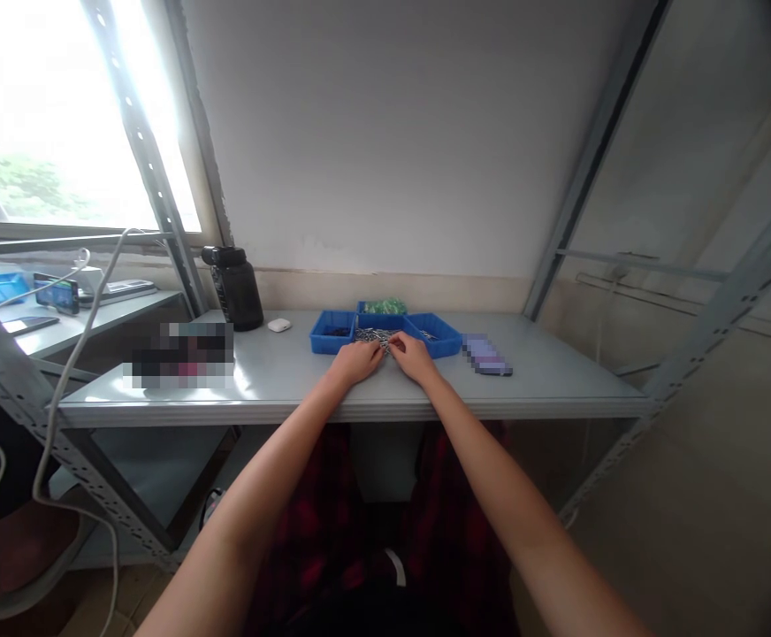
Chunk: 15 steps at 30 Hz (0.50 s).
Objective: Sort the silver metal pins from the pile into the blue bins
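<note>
A heap of small, thin, shiny metal pieces (373, 335) lies on the desk between blue bins. My left hand (357, 361) rests at the near edge of the heap, its fingers closed together; whatever is in them is too small to make out. Just to its right, my right hand (413, 356) has its thumb and fingers pinched at the heap, and what they grip cannot be made out. The left blue bin (323, 343) holds dark pieces. Green pieces (385, 306) fill the back bin. In the right blue bin (448, 343) some metal pieces show, partly behind my right hand.
A phone (486, 356) lies right of the bins. To the left are a white earbud case (279, 326), a dark bottle (236, 290) and a blurred-out object (183, 356). Metal uprights frame the desk (558, 380) on both sides. A white cable (60, 389) hangs at the left.
</note>
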Available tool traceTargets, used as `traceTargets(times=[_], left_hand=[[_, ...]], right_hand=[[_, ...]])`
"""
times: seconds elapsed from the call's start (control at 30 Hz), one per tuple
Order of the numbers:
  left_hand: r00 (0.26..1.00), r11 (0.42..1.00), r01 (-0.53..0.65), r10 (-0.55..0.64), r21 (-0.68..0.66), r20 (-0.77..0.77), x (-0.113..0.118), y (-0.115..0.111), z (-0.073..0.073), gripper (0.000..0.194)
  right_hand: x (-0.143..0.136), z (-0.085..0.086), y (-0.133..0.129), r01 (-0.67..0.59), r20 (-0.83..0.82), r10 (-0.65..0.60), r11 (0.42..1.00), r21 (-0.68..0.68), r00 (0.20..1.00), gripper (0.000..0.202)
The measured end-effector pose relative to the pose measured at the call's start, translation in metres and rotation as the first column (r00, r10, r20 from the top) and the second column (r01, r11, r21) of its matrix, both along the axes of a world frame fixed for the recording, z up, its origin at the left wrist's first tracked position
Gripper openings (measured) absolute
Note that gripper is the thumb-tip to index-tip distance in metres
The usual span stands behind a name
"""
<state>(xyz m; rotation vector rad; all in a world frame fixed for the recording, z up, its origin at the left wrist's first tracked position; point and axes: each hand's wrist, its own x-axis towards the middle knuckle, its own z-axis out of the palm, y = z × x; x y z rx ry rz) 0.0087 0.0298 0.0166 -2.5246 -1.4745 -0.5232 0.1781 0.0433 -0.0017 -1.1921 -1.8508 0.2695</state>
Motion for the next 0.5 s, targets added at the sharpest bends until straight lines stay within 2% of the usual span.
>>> traceTargets(times=[0.3,0.5], left_hand=[[1.0,1.0,-0.009,0.009,-0.007,0.009,-0.0001,-0.0005,0.0003,0.042],[0.997,0.999,0.026,-0.029,0.047,0.071,0.0,-0.0007,0.0004,0.038]], right_hand=[[0.0007,-0.0017,0.0017,0.011,0.02,-0.011,1.0,-0.005,1.0,0.014],[0.0014,-0.0035,0.0036,0.028,0.066,-0.026,0.999,-0.032,0.997,0.018]])
